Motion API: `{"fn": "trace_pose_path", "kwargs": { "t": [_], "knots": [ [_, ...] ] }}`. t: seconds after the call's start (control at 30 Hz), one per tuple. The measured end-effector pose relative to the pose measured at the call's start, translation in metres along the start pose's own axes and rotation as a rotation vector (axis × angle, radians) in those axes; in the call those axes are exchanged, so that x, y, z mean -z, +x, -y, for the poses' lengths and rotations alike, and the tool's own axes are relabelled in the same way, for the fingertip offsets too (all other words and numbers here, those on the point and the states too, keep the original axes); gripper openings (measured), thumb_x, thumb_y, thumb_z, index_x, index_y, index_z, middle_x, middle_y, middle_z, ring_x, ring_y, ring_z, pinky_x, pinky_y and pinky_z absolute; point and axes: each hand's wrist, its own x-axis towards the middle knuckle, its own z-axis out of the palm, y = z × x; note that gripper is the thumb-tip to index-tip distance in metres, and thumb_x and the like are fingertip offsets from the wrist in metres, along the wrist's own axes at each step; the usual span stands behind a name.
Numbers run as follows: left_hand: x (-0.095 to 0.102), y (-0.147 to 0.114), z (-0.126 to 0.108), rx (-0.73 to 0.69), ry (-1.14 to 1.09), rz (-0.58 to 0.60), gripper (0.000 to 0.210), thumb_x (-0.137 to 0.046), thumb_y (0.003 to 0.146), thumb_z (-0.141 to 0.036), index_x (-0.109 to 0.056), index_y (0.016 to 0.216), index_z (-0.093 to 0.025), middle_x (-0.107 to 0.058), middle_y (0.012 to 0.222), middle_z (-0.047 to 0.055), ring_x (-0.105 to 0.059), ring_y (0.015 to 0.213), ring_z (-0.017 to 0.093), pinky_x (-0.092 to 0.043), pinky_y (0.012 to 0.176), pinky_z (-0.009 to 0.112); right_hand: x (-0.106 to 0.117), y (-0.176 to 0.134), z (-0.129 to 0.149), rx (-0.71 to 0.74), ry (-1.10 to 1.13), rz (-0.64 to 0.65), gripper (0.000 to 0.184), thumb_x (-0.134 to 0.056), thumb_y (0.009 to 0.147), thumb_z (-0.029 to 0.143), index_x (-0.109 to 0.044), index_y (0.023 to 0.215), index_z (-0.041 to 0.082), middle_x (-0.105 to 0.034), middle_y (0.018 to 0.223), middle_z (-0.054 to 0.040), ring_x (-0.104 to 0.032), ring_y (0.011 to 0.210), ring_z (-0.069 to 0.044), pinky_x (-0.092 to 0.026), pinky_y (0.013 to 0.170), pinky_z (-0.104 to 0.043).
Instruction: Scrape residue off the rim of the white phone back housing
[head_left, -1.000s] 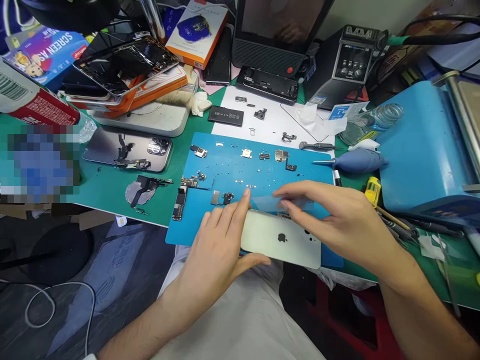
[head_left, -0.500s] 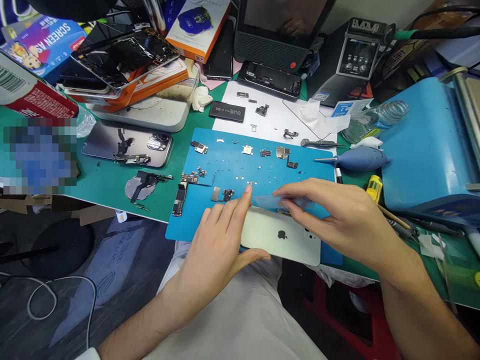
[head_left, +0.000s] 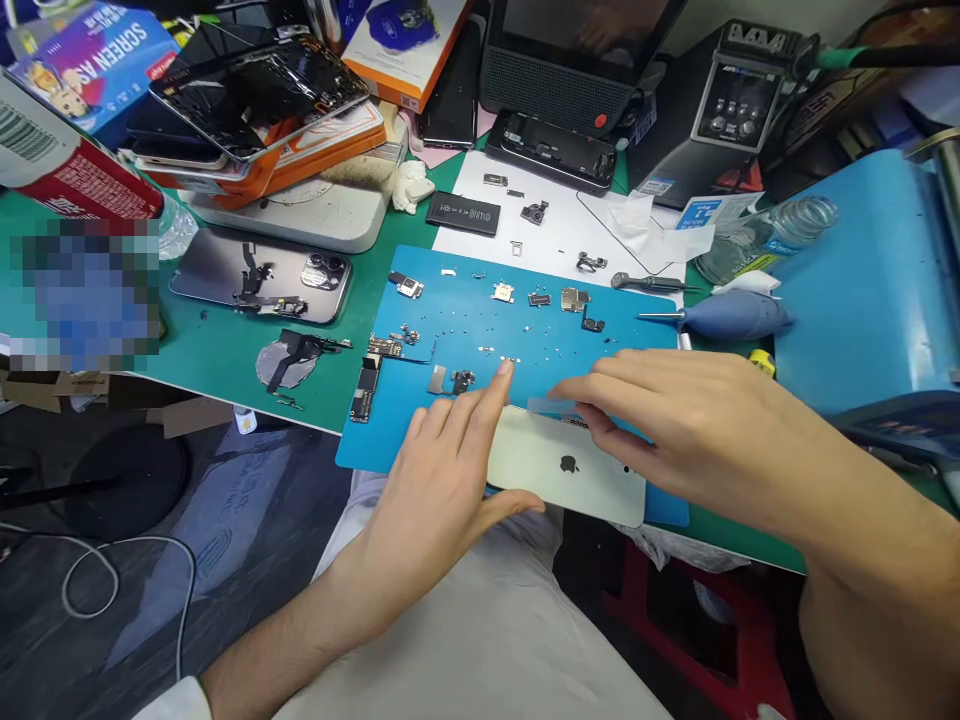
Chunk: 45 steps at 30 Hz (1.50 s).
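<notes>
A pale phone (head_left: 536, 460) with a dark apple logo lies back up along the near edge of a blue mat (head_left: 367, 450). My left hand (head_left: 439, 480) spans its left end, index finger along the far side and thumb over the near edge, steadying it. My right hand (head_left: 660, 420) pinches a thin translucent plastic strip (head_left: 553, 406) at the phone's far long edge. The right palm and fingers hide the camera end almost wholly. Beyond the hands, tiny screws, metal brackets and a narrow circuit board (head_left: 365, 388) are spread over the mat.
A grey phone (head_left: 225, 275) with flex cables on it lies left. A black battery (head_left: 463, 213) and small parts rest on white paper (head_left: 495, 245). To the right are a screwdriver (head_left: 649, 282), a blue air blower (head_left: 731, 315), a plastic bottle (head_left: 772, 240) and a large blue machine (head_left: 862, 290).
My right forearm has swung up and outward, and the hand covers more of the phone's camera end. The strip stays at the far edge. The whole view has shifted slightly.
</notes>
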Motion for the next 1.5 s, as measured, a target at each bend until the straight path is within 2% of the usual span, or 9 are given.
{"fn": "trace_pose_path", "kwargs": {
  "t": [0.1, 0.17, 0.43, 0.6, 0.87, 1.03, 1.27, 1.4, 1.5],
  "knots": [
    [-0.001, 0.0, 0.001, -0.008, 0.006, -0.008, 0.113, -0.059, 0.101, -0.08, -0.003, 0.181, -0.022, -0.071, 0.15, 0.012, -0.066, 0.119, 0.031, -0.051, 0.1, 0.044, -0.003, 0.007, 0.002, 0.127, -0.127, 0.012, 0.02, -0.052, 0.112, 0.018, -0.07, 0.104, 0.019, -0.062, 0.082, -0.0011, -0.055, 0.073, -0.019, -0.037, 0.069, -0.034],
    [-0.001, 0.001, 0.002, -0.022, 0.015, -0.009, 0.11, -0.054, 0.103, -0.081, -0.003, 0.181, -0.023, -0.071, 0.151, 0.012, -0.066, 0.118, 0.029, -0.051, 0.098, 0.041, -0.002, 0.008, 0.003, 0.097, -0.108, 0.004, 0.02, -0.052, 0.112, 0.019, -0.07, 0.104, 0.02, -0.062, 0.082, -0.0011, -0.056, 0.074, -0.019, -0.039, 0.07, -0.034],
    [0.001, -0.002, 0.002, -0.069, 0.108, 0.0, 0.108, -0.066, 0.102, -0.077, -0.019, 0.178, -0.016, -0.07, 0.153, 0.016, -0.065, 0.12, 0.033, -0.05, 0.096, 0.043, 0.009, -0.04, -0.015, -0.377, 0.0, -0.207, 0.012, -0.061, 0.112, 0.03, -0.071, 0.114, 0.024, -0.08, 0.102, 0.0001, -0.075, 0.081, -0.016, -0.05, 0.069, -0.03],
    [0.002, -0.002, -0.004, -0.107, 0.159, -0.001, 0.085, -0.045, 0.114, -0.069, -0.03, 0.176, -0.012, -0.066, 0.158, 0.017, -0.061, 0.127, 0.034, -0.045, 0.1, 0.045, -0.004, -0.085, -0.01, -0.531, -0.03, -0.198, 0.012, -0.063, 0.111, 0.032, -0.074, 0.11, 0.027, -0.082, 0.096, 0.0026, -0.07, 0.062, -0.014, -0.051, 0.058, -0.03],
    [0.001, -0.001, -0.003, -0.138, 0.189, 0.034, 0.089, -0.043, 0.112, -0.075, -0.031, 0.176, -0.015, -0.066, 0.153, 0.017, -0.058, 0.129, 0.034, -0.044, 0.102, 0.044, -0.025, -0.109, 0.02, -0.595, -0.144, -0.409, 0.01, -0.065, 0.111, 0.024, -0.071, 0.119, 0.026, -0.082, 0.112, -0.0035, -0.079, 0.102, -0.025, -0.059, 0.096, -0.037],
    [0.003, -0.004, -0.001, -0.13, 0.18, 0.062, 0.089, -0.048, 0.11, -0.075, -0.032, 0.175, -0.017, -0.062, 0.151, 0.018, -0.053, 0.133, 0.035, -0.046, 0.106, 0.046, -0.029, -0.102, 0.015, -0.57, -0.062, -0.3, 0.01, -0.064, 0.112, 0.026, -0.072, 0.118, 0.024, -0.08, 0.109, -0.0009, -0.077, 0.092, -0.019, -0.055, 0.081, -0.034],
    [0.006, -0.005, -0.001, -0.111, 0.138, 0.084, 0.071, -0.055, 0.111, -0.069, -0.046, 0.162, -0.021, -0.056, 0.148, 0.016, -0.049, 0.129, 0.034, -0.047, 0.106, 0.047, -0.032, -0.112, 0.001, -0.498, -0.185, -0.183, 0.025, -0.055, 0.118, 0.037, -0.071, 0.123, 0.018, -0.078, 0.115, -0.0094, -0.071, 0.102, -0.03, -0.044, 0.089, -0.045],
    [0.007, -0.004, -0.002, -0.089, 0.118, 0.098, 0.081, -0.083, 0.099, -0.062, -0.047, 0.159, -0.023, -0.056, 0.148, 0.014, -0.049, 0.127, 0.035, -0.048, 0.105, 0.047, -0.027, -0.119, -0.002, -0.522, -0.245, -0.158, 0.041, -0.052, 0.118, 0.038, -0.069, 0.144, 0.012, -0.077, 0.111, -0.0114, -0.07, 0.095, -0.032, -0.048, 0.083, -0.046],
    [0.006, -0.004, -0.003, -0.067, 0.11, 0.104, 0.09, -0.096, 0.089, -0.053, -0.047, 0.158, -0.024, -0.055, 0.149, 0.014, -0.049, 0.127, 0.036, -0.048, 0.104, 0.048, -0.023, -0.113, 0.0, -0.551, -0.314, -0.187, 0.054, -0.055, 0.116, 0.042, -0.065, 0.156, 0.005, -0.073, 0.128, -0.0233, -0.07, 0.115, -0.044, -0.053, 0.093, -0.056]
  ]
}}
